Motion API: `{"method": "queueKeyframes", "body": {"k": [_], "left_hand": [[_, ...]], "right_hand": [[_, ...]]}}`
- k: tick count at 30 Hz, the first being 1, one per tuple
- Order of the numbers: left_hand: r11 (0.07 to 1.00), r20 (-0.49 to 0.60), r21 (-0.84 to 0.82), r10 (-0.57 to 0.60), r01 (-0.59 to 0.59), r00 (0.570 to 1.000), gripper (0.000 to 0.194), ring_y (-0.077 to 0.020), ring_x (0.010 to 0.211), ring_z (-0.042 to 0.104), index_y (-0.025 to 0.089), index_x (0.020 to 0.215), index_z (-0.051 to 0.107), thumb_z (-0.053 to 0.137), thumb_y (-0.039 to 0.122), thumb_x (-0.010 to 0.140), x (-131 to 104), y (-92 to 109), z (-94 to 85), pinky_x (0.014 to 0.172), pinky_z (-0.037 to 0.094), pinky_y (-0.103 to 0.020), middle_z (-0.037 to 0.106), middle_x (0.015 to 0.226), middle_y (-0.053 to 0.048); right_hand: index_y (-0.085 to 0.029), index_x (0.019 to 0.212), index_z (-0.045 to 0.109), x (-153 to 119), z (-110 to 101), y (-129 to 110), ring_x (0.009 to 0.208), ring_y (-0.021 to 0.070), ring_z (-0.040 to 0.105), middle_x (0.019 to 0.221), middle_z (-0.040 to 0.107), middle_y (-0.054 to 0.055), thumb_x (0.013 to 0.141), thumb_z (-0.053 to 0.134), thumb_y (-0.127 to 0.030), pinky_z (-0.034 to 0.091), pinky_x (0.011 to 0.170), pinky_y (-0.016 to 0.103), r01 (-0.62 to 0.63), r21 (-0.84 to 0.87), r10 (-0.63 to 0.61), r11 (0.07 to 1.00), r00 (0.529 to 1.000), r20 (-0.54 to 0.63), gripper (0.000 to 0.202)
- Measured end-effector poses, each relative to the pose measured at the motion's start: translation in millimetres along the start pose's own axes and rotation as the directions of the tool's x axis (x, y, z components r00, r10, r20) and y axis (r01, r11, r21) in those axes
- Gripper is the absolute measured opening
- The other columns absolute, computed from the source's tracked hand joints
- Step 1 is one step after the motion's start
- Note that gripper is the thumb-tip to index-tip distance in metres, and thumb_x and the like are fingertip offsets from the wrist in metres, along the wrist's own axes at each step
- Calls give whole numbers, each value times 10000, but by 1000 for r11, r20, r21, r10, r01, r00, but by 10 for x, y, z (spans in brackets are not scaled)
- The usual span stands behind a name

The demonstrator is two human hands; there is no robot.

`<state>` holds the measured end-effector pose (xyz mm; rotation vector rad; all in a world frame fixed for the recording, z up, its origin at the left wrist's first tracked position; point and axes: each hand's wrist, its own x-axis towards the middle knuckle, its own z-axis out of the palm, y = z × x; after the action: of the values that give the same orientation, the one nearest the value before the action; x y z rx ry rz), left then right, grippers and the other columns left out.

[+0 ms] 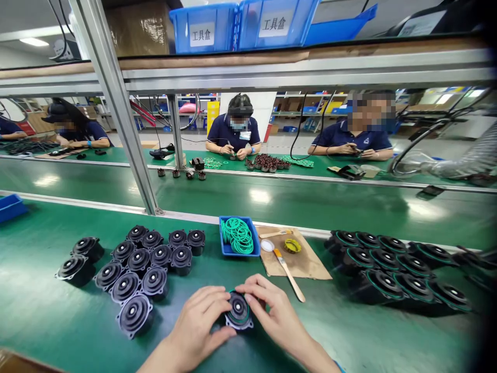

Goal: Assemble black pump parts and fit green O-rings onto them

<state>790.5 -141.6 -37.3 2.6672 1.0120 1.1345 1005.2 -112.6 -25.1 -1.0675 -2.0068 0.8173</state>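
Between my two hands a round black motor housing [238,309] stands on the green table, with a green ring partly showing on its top. My left hand [202,318] curves round the housing's left side, fingertips on its upper edge and thumb near its lower edge. From the right, my right hand [269,305] pinches at the upper rim, where the green ring shows. Beyond them, a blue tray [239,254] holds many loose green rings [237,235]. Several housings without visible rings [139,260] sit at the left. Several housings with green rings [382,284] are grouped at the right.
A stained cardboard sheet [310,261] carries brushes [289,274], a white lid [267,245] and a yellow-rimmed cap [292,245]. A metal post [124,119] rises at the back left. Across the bench people work at another green table [233,163]. Blue bins [205,28] stand on the shelf above.
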Motion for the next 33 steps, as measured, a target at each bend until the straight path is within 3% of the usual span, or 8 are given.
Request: {"method": "queueKeyframes", "body": {"k": [5,9,12,17,23,29,33], "left_hand": [[1000,-34,16,6,-5,999,239,-219,985,710,169,1063,574,574,365,925,-23,9,45,891,594,-363,747,1002,-91],[1000,-48,25,-3,4,999,137,-204,949,722,176,992,592,574,297,931,-26,64,54,886,597,-340,754,942,-68],[998,-55,66,-15,19,998,133,-215,939,725,173,1012,605,551,273,942,-5,123,41,866,608,-350,751,943,-79],[989,18,115,-97,94,995,167,-213,972,720,181,959,604,454,252,979,48,231,17,892,606,-360,735,890,-59],[974,-7,218,-69,69,998,212,-215,1014,712,164,994,613,403,188,990,14,307,80,933,586,-357,737,911,-60],[966,-79,258,15,6,997,281,-222,1050,700,145,993,645,365,121,986,-21,358,87,930,584,-307,739,916,-88],[966,-102,255,60,-32,993,256,-216,995,720,133,982,657,402,113,972,-44,338,72,906,593,-289,742,894,-97]], "right_hand": [[-207,1103,692,-117,-114,-11,881,153,670,1006,659,87,900,578,-250,562,717,204,202,-112,-196,973,979,57,237],[-200,1002,692,-204,-51,114,843,153,694,939,691,74,892,625,-264,580,759,215,375,-204,-400,904,911,-97,144],[-210,895,670,-276,18,137,751,139,695,861,698,52,917,589,-244,586,685,210,379,-269,-435,885,880,-191,91],[-189,982,633,-401,87,127,847,166,707,921,709,81,910,604,-304,603,759,233,352,-288,-415,890,889,-193,139],[-174,1011,633,-492,188,151,830,168,702,920,717,83,921,576,-183,602,743,263,344,-348,-439,872,865,-244,107],[-185,1132,651,-525,171,82,808,201,719,921,752,96,906,555,-104,600,665,303,421,-461,-552,781,811,-194,259],[-152,1151,650,-561,92,74,859,220,726,974,754,128,929,488,-102,606,716,328,478,-517,-603,710,792,-97,279]]}}
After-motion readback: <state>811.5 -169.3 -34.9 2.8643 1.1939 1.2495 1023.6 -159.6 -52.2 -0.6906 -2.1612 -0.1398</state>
